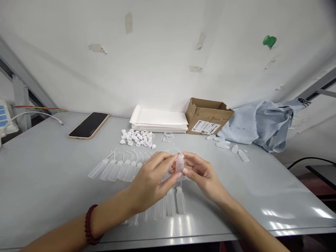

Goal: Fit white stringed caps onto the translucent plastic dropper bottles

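Observation:
Between my two hands a small translucent plastic bottle point(180, 163) is held upright, with a thin white wick curving up from its neck. My left hand point(154, 176) grips it from the left with thumb and fingers. The fingers and thumb of my right hand point(201, 173) close on its right side. Behind and left of my left hand lies a row of similar bottles point(114, 170) with wicks in their necks. A second row of bottles point(170, 203) lies nearer the front edge, partly hidden by my left hand and forearm.
Small white caps point(138, 138) lie in a pile behind the rows, beside loose white wicks point(168, 137). White padded envelopes point(160, 119) and an open cardboard box point(208, 117) stand at the wall. Loose bottles point(243, 155) and blue cloth point(257, 122) lie right; a phone point(89, 125) lies left.

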